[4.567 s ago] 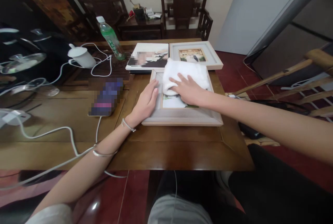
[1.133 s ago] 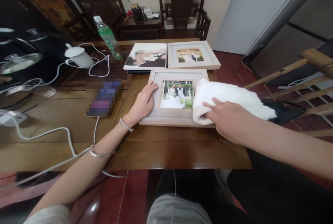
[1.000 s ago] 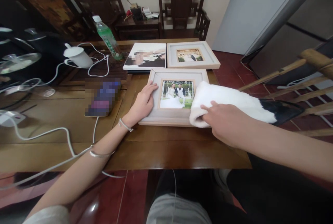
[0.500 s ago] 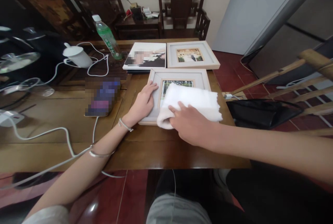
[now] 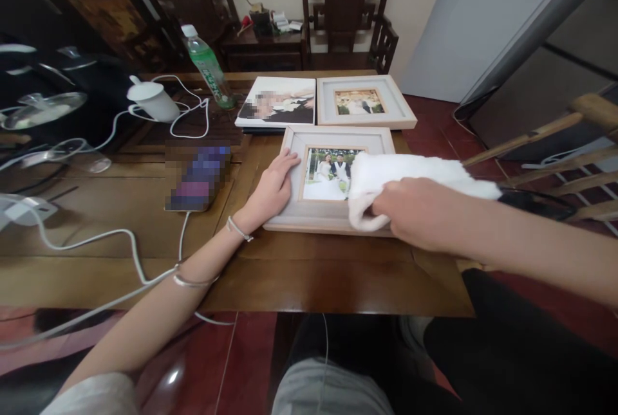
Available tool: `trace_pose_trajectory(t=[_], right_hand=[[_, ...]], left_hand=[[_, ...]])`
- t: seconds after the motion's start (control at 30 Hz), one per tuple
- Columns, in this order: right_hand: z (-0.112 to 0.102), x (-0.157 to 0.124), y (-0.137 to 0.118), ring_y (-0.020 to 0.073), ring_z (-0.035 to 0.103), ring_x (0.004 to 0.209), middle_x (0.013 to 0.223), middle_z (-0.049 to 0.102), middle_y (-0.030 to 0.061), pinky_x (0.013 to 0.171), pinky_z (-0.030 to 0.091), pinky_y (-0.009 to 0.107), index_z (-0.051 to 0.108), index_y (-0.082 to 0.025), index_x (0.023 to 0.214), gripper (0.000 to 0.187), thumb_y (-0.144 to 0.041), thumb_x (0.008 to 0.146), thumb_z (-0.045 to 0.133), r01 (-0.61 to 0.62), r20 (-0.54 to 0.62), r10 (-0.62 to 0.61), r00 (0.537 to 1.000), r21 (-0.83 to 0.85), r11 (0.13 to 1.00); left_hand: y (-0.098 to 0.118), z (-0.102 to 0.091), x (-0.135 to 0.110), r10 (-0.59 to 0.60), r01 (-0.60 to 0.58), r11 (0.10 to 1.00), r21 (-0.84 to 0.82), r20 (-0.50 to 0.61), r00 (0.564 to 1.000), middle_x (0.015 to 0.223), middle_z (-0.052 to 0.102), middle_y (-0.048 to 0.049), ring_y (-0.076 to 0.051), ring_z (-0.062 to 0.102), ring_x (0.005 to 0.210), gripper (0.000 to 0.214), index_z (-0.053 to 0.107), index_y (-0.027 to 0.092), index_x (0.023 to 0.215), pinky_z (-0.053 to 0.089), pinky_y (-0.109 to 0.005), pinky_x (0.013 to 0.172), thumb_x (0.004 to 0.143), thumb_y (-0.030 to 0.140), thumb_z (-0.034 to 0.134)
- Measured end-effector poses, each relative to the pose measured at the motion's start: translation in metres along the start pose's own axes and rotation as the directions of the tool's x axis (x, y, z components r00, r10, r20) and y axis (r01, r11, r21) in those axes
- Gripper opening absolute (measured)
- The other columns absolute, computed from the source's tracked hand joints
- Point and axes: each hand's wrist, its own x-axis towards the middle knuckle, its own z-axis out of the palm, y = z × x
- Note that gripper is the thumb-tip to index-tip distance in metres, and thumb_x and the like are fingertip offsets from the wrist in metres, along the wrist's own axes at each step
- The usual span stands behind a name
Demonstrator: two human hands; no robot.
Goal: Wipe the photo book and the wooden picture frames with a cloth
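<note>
A pale wooden picture frame (image 5: 309, 138) with a wedding photo lies flat on the brown table (image 5: 309, 273). My left hand (image 5: 271, 188) rests open on the frame's left border, fingers flat. My right hand (image 5: 414, 212) is closed on a white cloth (image 5: 410, 170) that lies over the frame's right side and lower right corner. The photo in the middle of the frame shows uncovered.
Behind the frame lie a second framed photo (image 5: 364, 101) and a photo print (image 5: 277, 103). To the left are a phone (image 5: 197, 177), white cables (image 5: 120, 241), a white cup (image 5: 150, 100) and a green bottle (image 5: 208, 67). Wooden chairs stand at the back and right.
Over the last second the right hand swept the cloth left over the photo, then back to the frame's right side. My left hand has stayed on the frame's left border.
</note>
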Motion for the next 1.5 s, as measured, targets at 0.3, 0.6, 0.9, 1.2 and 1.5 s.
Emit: trace_pose_trajectory(t=[0.3,0.6,0.9,1.2,1.5], right_hand=[[0.013,0.094,0.066,0.0398,0.05,0.135,0.158,0.054,0.0183,0.094,0.047,0.049,0.062,-0.013,0.148,0.069,-0.001,0.081,0.048,-0.023,-0.395,-0.046,0.918,-0.167,0.986],[0.036,0.051,0.009,0.0441,0.051,0.138,0.161,0.053,0.0169,0.101,0.048,0.054,0.076,-0.014,0.129,0.054,0.002,0.082,0.054,0.094,-0.241,-0.115,0.964,-0.096,0.991],[0.021,-0.007,-0.036,0.0328,0.07,0.109,0.143,0.068,0.015,0.086,0.053,0.042,0.078,-0.016,0.121,0.049,0.001,0.084,0.051,0.224,-0.098,-0.213,0.972,0.127,0.966],[0.041,0.076,0.026,0.0398,0.03,0.158,0.173,0.034,0.0122,0.122,0.033,0.06,0.058,-0.014,0.153,0.073,0.004,0.083,0.046,0.139,-0.361,-0.105,0.927,0.071,0.988],[0.029,0.103,0.028,0.0475,0.024,0.157,0.174,0.033,0.0124,0.118,0.031,0.068,0.06,-0.015,0.151,0.074,0.002,0.081,0.046,0.027,-0.358,-0.009,0.934,0.047,0.999]], left_hand=[[-0.001,-0.001,-0.001,-0.018,0.018,1.0,-0.021,-0.007,1.0,0.15,0.064,-0.0119,-0.029,0.048,0.152,0.047,0.064,0.018,0.136,0.037,-0.057,0.128,0.093,0.01,0.045],[0.0,-0.001,-0.001,-0.018,0.018,1.0,-0.011,-0.008,1.0,0.151,0.064,-0.0123,-0.028,0.048,0.152,0.047,0.064,0.018,0.136,0.037,-0.056,0.128,0.094,0.01,0.044],[0.0,-0.001,-0.001,-0.015,0.015,1.0,-0.023,-0.011,1.0,0.149,0.065,-0.011,-0.029,0.049,0.151,0.047,0.064,0.019,0.135,0.036,-0.057,0.129,0.093,0.012,0.045],[0.0,-0.001,-0.001,-0.019,0.019,1.0,-0.024,-0.003,1.0,0.15,0.064,-0.011,-0.029,0.047,0.152,0.047,0.063,0.02,0.136,0.036,-0.057,0.129,0.093,0.011,0.045],[0.0,-0.002,-0.001,-0.018,0.019,1.0,-0.022,0.005,1.0,0.15,0.064,-0.0122,-0.029,0.048,0.152,0.047,0.063,0.019,0.137,0.036,-0.058,0.129,0.094,0.012,0.045]])
